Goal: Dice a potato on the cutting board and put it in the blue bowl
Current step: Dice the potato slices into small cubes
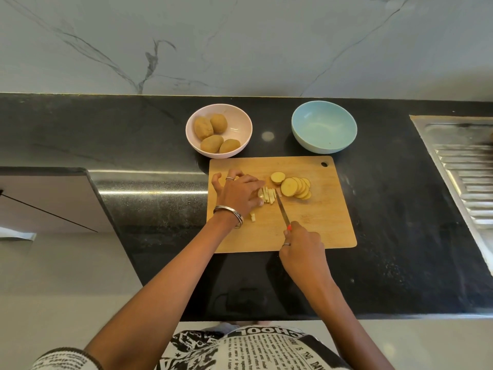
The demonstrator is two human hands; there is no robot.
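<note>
Potato strips [268, 195], cut from stacked slices, lie near the centre of the cutting board [320, 222]. The left hand [240, 193] steadies the strips, its fingers [260, 202] pinching them at their left end. The knife [282, 210] stands just right of the strips, blade tip beside them; the right hand [301, 249] has its fingers clenched round the handle at the board's near edge. Round potato slices [294, 187] overlap right of the strips. One small diced piece [252, 217] lies nearer the board's front. Beyond the board, on the black worktop [400, 209]: the blue bowl [324, 130] at right, a pink bowl [240, 124] holding four whole potatoes [213, 133] at left.
</note>
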